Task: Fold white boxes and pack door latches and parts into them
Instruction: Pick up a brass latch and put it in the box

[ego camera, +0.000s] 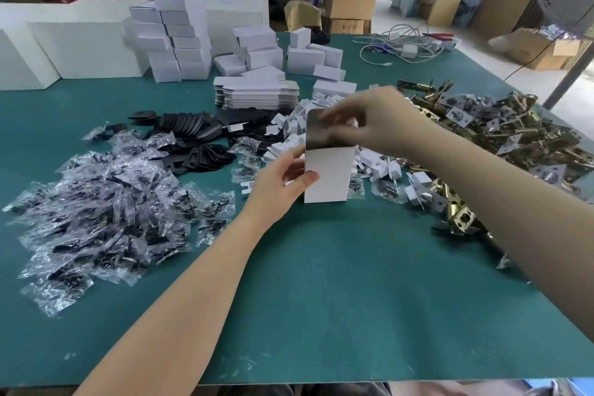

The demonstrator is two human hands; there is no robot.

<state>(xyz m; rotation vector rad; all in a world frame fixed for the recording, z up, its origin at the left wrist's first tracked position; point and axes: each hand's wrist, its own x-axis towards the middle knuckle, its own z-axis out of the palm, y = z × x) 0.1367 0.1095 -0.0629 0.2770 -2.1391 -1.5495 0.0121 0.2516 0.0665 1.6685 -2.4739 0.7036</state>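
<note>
A white box (328, 173) stands upright on the green desk (321, 299), near the middle, its faces plain with no print or label that can be read. The left hand (283, 185) grips its left edge, thumb across the front face and the other fingers curled behind it. At the box's open top a dark plate (316, 130) sticks up, and the right hand (376, 120) reaches over it, its fingers (334, 114) bent down and pinching the plate's upper edge; motion blur hides exactly how they meet.

Just behind the box lies a heap of small white card inserts (289, 128). Left of it are loose black plates (199, 135), and further left a wide pile of clear bags with black parts (106, 212). To the right, brass-coloured door latches (501, 135) are heaped. Behind, a stack of flat box blanks (257, 93) lies before piles of folded white boxes (176, 42). White cables (401, 45) coil at the far edge.
</note>
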